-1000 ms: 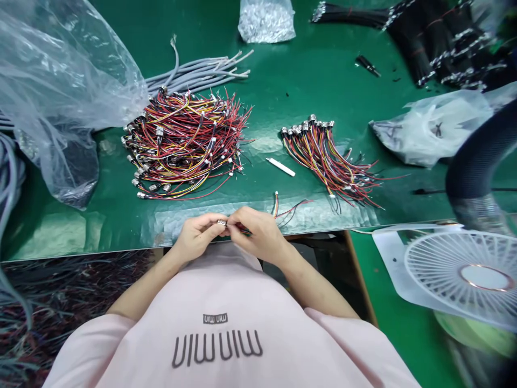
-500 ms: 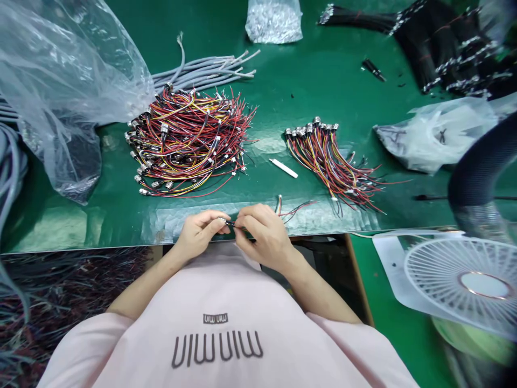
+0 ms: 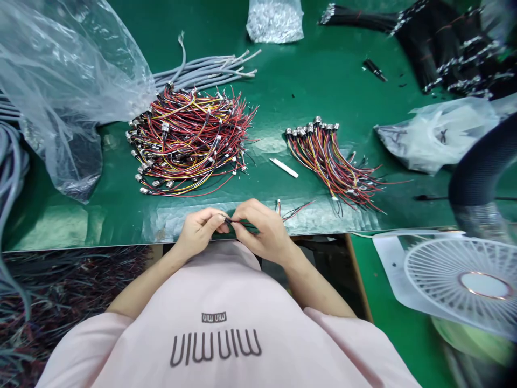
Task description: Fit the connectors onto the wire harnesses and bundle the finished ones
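At the table's front edge my left hand [image 3: 201,230] pinches the metal connector end of a wire harness [image 3: 228,220]. My right hand [image 3: 260,229] is closed on the same harness just right of the connector, thumb and forefinger on its dark wires. The loose wire ends [image 3: 297,211] come out past my right hand, with a small white plug among them. Beyond my hands lies a big heap of wire harnesses [image 3: 194,140] with red, yellow, black and white wires. A smaller fanned bunch of harnesses [image 3: 329,161] is to the right.
A white pen-like stick [image 3: 284,167] lies between the two piles. Grey cables [image 3: 205,67] and a clear plastic bag [image 3: 68,64] are at the left. Black cables [image 3: 424,43], a white bag [image 3: 440,134], a dark flexible hose [image 3: 480,161] and a fan [image 3: 460,275] stand to the right.
My right hand's fingers have shifted slightly left and up, nearer the connector, and opened a little, showing more dark wire. My left hand stays nearly still.
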`<state>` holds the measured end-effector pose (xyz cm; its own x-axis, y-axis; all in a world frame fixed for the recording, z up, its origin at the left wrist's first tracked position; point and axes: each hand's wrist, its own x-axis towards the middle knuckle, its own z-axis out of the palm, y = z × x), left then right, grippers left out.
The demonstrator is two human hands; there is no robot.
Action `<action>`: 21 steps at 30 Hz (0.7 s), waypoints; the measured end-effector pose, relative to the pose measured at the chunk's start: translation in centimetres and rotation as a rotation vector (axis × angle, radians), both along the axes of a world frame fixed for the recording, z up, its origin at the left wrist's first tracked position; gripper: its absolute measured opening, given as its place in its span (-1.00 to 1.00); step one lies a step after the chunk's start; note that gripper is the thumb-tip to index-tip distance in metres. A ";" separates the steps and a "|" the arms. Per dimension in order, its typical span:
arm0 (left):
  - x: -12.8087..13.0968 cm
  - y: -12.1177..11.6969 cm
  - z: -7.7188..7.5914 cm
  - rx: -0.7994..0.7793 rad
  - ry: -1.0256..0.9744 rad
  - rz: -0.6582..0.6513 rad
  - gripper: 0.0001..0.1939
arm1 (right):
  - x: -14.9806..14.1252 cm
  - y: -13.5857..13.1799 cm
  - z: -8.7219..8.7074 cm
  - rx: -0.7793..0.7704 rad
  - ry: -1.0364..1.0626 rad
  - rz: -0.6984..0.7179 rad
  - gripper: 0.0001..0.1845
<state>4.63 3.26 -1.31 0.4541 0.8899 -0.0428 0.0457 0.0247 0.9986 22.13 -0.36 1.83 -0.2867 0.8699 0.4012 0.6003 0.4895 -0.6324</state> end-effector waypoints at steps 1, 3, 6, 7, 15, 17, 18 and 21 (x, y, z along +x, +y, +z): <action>0.0 0.0 0.0 -0.008 0.002 0.011 -0.53 | 0.3 -0.1 0.2 -0.004 -0.013 0.000 -0.92; 0.1 -0.1 0.1 -0.015 0.006 0.026 -0.52 | 0.6 -0.3 0.3 0.021 -0.060 -0.012 -0.93; 0.2 -0.1 0.1 -0.021 0.012 0.043 -0.52 | 0.3 -0.4 0.2 0.078 -0.119 -0.030 -0.91; 0.2 -0.1 0.2 -0.022 0.012 0.048 -0.53 | 0.1 -0.4 0.0 0.080 -0.122 -0.036 -0.89; -0.2 -0.1 0.0 0.037 0.036 0.114 -0.56 | -0.2 0.4 0.4 -0.298 0.129 0.034 -0.86; -0.4 -0.3 -0.3 0.055 0.053 0.150 -0.57 | 1.1 0.3 1.4 -0.514 0.167 0.152 -0.81; -0.5 -0.3 -0.4 0.054 0.068 0.161 -0.57 | 1.9 0.1 2.1 -0.604 0.170 0.224 -0.79; -0.8 -0.3 -0.9 0.038 0.049 0.126 -0.56 | 5.0 -0.9 5.1 -0.726 0.146 0.341 -0.69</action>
<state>3.86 2.91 -2.20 0.3366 0.9413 -0.0277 0.0935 -0.0041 0.9956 27.17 -1.29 6.90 -0.5709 0.8020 -0.1757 0.3794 0.0679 -0.9227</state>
